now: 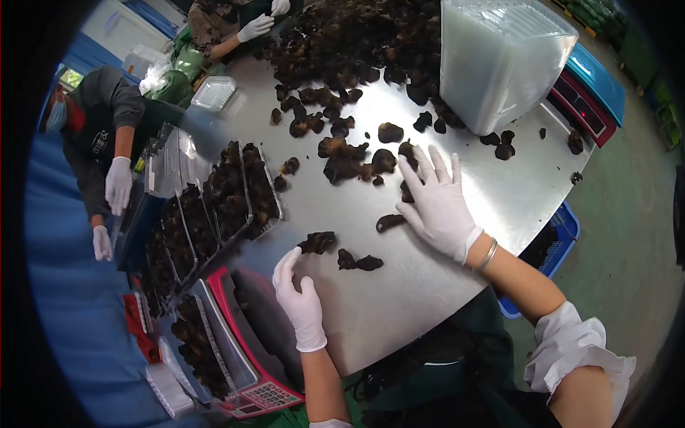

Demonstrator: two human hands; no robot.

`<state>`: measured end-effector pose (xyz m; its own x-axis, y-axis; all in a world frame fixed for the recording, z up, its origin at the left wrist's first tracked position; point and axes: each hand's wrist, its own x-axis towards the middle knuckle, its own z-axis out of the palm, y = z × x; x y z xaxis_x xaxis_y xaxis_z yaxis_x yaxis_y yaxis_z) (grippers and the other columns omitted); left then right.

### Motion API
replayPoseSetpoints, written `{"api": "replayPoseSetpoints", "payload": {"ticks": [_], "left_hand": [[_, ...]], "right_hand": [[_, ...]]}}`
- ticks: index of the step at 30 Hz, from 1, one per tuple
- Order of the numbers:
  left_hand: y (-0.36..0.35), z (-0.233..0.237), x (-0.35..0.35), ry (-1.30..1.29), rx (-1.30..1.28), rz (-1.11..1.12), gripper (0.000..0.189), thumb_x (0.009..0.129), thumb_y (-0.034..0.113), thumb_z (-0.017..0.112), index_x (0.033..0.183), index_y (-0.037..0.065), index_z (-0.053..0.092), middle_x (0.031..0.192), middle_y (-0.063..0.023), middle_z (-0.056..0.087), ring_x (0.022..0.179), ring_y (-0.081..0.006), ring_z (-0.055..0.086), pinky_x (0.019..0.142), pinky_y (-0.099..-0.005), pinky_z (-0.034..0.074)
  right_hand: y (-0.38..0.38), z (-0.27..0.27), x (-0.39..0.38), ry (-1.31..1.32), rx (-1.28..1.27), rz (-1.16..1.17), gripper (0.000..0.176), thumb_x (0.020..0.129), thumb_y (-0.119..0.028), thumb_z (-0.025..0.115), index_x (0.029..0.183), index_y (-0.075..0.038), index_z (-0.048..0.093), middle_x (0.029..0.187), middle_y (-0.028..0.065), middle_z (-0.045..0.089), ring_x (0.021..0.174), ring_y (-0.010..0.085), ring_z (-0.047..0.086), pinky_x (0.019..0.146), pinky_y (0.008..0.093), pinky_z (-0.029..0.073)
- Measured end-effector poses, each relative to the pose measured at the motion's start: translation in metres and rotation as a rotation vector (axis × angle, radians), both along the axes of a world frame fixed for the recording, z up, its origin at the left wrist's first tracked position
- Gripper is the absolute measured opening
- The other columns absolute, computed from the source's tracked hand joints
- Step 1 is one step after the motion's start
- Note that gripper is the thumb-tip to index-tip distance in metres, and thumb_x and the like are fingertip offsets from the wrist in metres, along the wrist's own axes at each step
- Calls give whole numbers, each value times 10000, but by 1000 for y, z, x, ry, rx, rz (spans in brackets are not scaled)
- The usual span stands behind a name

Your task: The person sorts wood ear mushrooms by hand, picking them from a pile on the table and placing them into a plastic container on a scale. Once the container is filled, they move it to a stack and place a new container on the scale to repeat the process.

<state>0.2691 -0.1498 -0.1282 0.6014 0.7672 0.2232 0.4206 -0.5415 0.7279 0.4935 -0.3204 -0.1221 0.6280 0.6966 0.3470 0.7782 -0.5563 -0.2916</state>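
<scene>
My right hand [441, 207], in a white glove, lies spread over the steel table [428, 285]. Under and beside its fingers are dark brown wood ear mushroom pieces, one [389, 223] just left of the thumb. My left hand [298, 303], also gloved, has its thumb apart from its extended fingers. Its fingertips are right at the edge of a wood ear mushroom piece [319, 242]. Two more dark pieces [359, 262] lie between the hands. Farther up the table, a large heap of wood ear mushrooms [349, 43] spreads out into loose pieces.
Stacked clear plastic trays [492, 71] stand at the back right, by a red scale [581, 107]. Filled trays [228, 185] line the left side, above a pink scale [264, 396]. Two co-workers with gloved hands [118, 185] are across the table. A blue basket [564, 235] sits below.
</scene>
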Motion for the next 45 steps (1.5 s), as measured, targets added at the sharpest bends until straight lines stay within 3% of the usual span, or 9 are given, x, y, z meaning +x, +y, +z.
{"api": "replayPoseSetpoints", "payload": {"ticks": [6,11,14,22,28,31,34,40,45], "left_hand": [[6,-15,0,-84,-55,57,431,827,-79,551,1215,49,687,1277,-109,651,1237,-270,570,1089,-391,421],[7,-15,-2,-48,-14,24,340,887,-8,586,1205,54,692,1274,-122,650,1232,-290,564,1095,-399,412],[8,-15,-1,-51,4,21,321,895,20,598,1199,56,693,1276,-127,648,1233,-300,558,1103,-403,399],[6,-13,-1,-24,6,22,318,881,32,622,1188,67,698,1288,-122,644,1237,-298,547,1103,-413,396],[6,-13,1,19,61,22,335,860,28,645,1186,79,702,1275,-113,647,1222,-301,550,1099,-415,396],[5,-12,1,-4,27,29,326,862,35,652,1179,87,707,1270,-107,650,1225,-298,549,1102,-412,392],[3,-11,1,-12,23,41,313,864,42,657,1168,90,711,1266,-99,651,1225,-295,548,1102,-412,389],[2,-8,3,9,28,34,303,861,51,663,1155,96,717,1260,-92,651,1214,-291,548,1100,-414,382],[4,-13,2,26,97,21,305,856,56,665,1151,108,722,1259,-84,652,1208,-287,552,1094,-417,384]], "right_hand": [[-6,-10,-71,214,-33,646,525,993,-352,538,1449,-94,494,1504,198,463,1437,396,382,1203,619,203],[29,-7,-15,196,352,401,496,883,-178,647,1367,-114,560,1453,170,486,1338,400,432,1168,537,263],[51,-26,28,165,219,147,861,800,-361,782,1527,-104,398,1422,193,483,1366,403,387,1149,517,277],[28,15,49,303,-60,441,322,778,-256,733,1075,-149,673,1041,38,582,1097,248,553,1085,487,329],[38,-5,32,178,73,576,524,821,-340,736,1268,-105,596,1368,169,537,1277,365,496,1089,485,382],[35,-21,19,74,107,572,340,858,-264,713,1135,-81,641,1239,159,601,1176,347,561,1030,471,425],[14,-28,30,-187,38,342,98,847,-134,663,813,-89,582,913,78,624,848,285,608,806,427,491],[-8,14,78,-394,69,187,79,827,-95,656,904,-76,648,1120,114,653,1068,311,601,974,441,454],[87,22,67,71,194,376,443,837,-27,566,1270,-95,627,1242,133,641,1147,333,586,1007,428,470]]}}
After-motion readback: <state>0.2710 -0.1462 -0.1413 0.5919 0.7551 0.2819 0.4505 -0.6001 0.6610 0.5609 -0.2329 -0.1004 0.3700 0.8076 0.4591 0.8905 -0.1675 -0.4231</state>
